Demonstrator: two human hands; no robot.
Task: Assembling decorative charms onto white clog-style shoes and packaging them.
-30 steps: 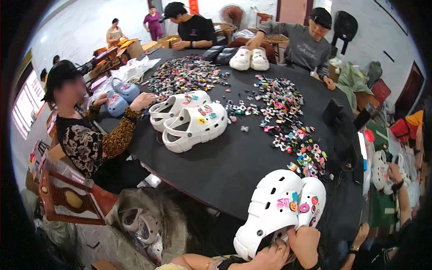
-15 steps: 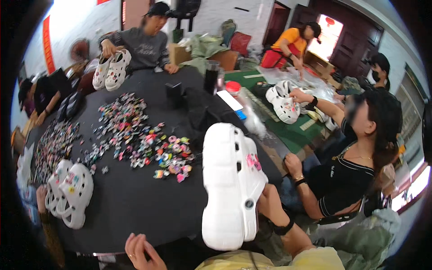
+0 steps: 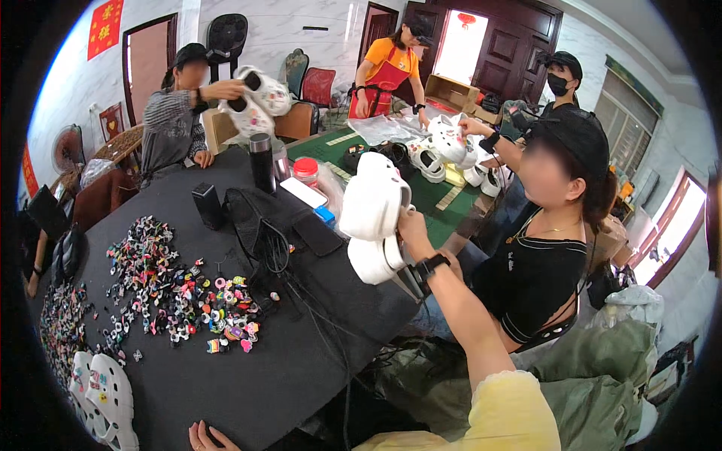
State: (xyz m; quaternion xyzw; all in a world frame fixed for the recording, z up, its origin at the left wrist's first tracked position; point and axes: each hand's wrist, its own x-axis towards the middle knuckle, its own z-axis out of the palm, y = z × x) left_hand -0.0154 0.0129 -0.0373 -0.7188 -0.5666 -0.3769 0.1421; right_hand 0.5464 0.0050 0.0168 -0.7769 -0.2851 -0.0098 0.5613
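My right hand point(image 3: 414, 233) grips a pair of white clogs point(image 3: 370, 197) at its heel straps, holding it up over the table's right side with the arm stretched forward. Low at the table's near edge is my left hand point(image 3: 210, 437), partly cut off by the frame, fingers apart and nothing in them. Colourful shoe charms point(image 3: 226, 308) lie heaped on the black tabletop point(image 3: 278, 376) ahead of it. Another pair of white clogs with charms point(image 3: 109, 395) rests at the near left.
Across the table, a person in grey point(image 3: 173, 128) lifts white clogs point(image 3: 259, 105). To the right, a person in black point(image 3: 541, 263) holds decorated clogs point(image 3: 447, 139) over a green mat point(image 3: 444, 197). A black tumbler point(image 3: 262, 164), red-lidded jar point(image 3: 305, 171), phone point(image 3: 317, 233) and cables point(image 3: 274, 252) lie between.
My right hand has carried the clogs forward, away from me, and turned them. The view has swung right. Across the table, the person in grey has raised their clogs and moved them right.
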